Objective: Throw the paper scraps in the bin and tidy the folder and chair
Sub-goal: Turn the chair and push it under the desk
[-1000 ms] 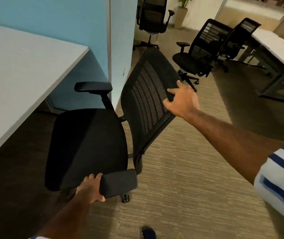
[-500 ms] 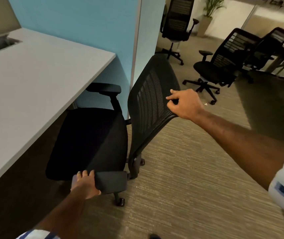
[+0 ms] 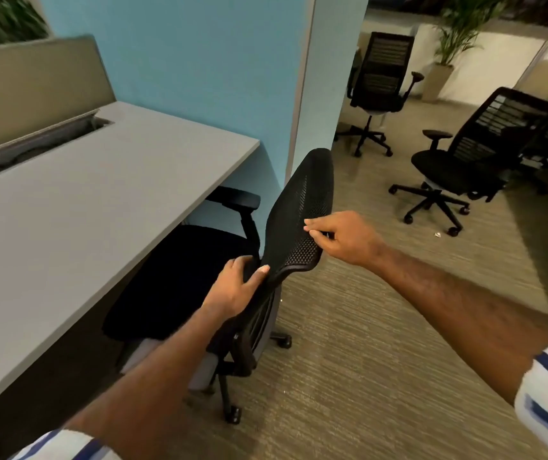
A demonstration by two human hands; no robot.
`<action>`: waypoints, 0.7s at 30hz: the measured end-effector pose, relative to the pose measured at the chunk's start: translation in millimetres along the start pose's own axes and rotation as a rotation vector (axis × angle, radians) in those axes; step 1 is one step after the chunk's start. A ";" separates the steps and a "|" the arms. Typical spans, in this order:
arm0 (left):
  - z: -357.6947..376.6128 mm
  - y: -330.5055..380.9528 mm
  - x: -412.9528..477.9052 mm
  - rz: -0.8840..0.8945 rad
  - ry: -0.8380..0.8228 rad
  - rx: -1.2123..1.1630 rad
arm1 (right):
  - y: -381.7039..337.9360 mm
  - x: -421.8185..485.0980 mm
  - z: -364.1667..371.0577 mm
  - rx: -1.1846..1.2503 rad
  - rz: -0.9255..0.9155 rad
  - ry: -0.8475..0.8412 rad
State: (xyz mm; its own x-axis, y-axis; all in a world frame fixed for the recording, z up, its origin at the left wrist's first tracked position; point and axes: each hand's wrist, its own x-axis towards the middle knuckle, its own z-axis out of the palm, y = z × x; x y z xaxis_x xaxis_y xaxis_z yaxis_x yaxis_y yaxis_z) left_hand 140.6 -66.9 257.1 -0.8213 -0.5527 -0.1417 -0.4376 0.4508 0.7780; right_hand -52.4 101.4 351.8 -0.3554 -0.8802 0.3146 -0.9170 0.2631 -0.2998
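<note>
Chair [image 3: 299,207] sits at the grey desk [image 3: 100,200], seat partly under the desktop edge, mesh backrest facing away from the desk toward the carpet, its long axis running up and slightly right. My left hand [image 3: 236,287] is clamped around the lower left edge of the backrest, thumb on the rim. My right hand [image 3: 345,237] grips the right edge, fingers curled over the mesh. No readable labels or brand marks.
</note>
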 end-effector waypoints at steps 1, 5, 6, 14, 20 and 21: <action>-0.6 24.6 2.2 0.045 0.016 -0.077 | 2.7 1.4 0.7 0.044 -0.022 0.004; 2.4 104.4 3.8 0.192 -0.009 -0.184 | 15.9 7.1 -2.6 0.326 0.016 -0.045; 4.6 118.5 5.1 0.222 -0.016 -0.125 | 19.4 9.1 -4.3 0.400 0.031 -0.074; 29.3 149.0 10.5 -0.159 0.051 0.196 | 83.8 36.5 -11.7 0.243 0.173 0.060; 27.5 144.1 9.1 -0.150 0.031 0.149 | 107.4 72.5 9.8 0.188 0.230 -0.154; 25.2 142.0 10.6 -0.137 0.015 0.143 | 108.0 78.9 15.3 0.189 0.244 -0.171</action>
State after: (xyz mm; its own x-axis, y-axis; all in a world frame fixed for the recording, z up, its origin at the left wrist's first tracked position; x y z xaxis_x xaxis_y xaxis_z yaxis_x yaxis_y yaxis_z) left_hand 60.5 8.9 350.6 -0.7455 -0.6256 -0.2300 -0.5931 0.4651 0.6572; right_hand -176.8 54.3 330.5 -0.5095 -0.8582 0.0622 -0.7534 0.4100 -0.5141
